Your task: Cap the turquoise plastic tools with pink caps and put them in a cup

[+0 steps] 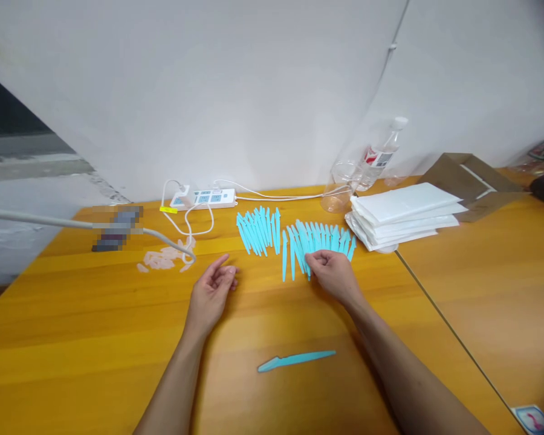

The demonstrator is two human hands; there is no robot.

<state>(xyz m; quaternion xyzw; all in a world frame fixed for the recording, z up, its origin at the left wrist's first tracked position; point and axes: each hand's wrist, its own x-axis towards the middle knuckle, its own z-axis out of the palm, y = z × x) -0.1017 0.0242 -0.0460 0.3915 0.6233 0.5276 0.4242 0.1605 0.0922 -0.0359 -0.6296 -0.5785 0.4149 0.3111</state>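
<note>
My right hand (333,273) pinches a light-blue eyebrow razor (303,238) at the edge of the right-hand row of razors (333,235). Its fingertips partly hide the handle and some razors behind. To the left lies a second group of the same blue razors (256,229), side by side with blade ends away from me. My left hand (213,290) hovers over the table with its index finger stretched and the other fingers loosely curled, nothing visible in it. Nearer to me, a single blue eyebrow razor (297,360) lies crosswise on the wood.
Small translucent plastic pieces (161,258) lie heaped left, by a phone-like blurred object (120,228) and a white cable (163,235). A power strip (204,198) sits along the wall. White packets (403,211), a plastic bottle (378,157), a clear cup (338,187) and an open cardboard box (471,181) stand right.
</note>
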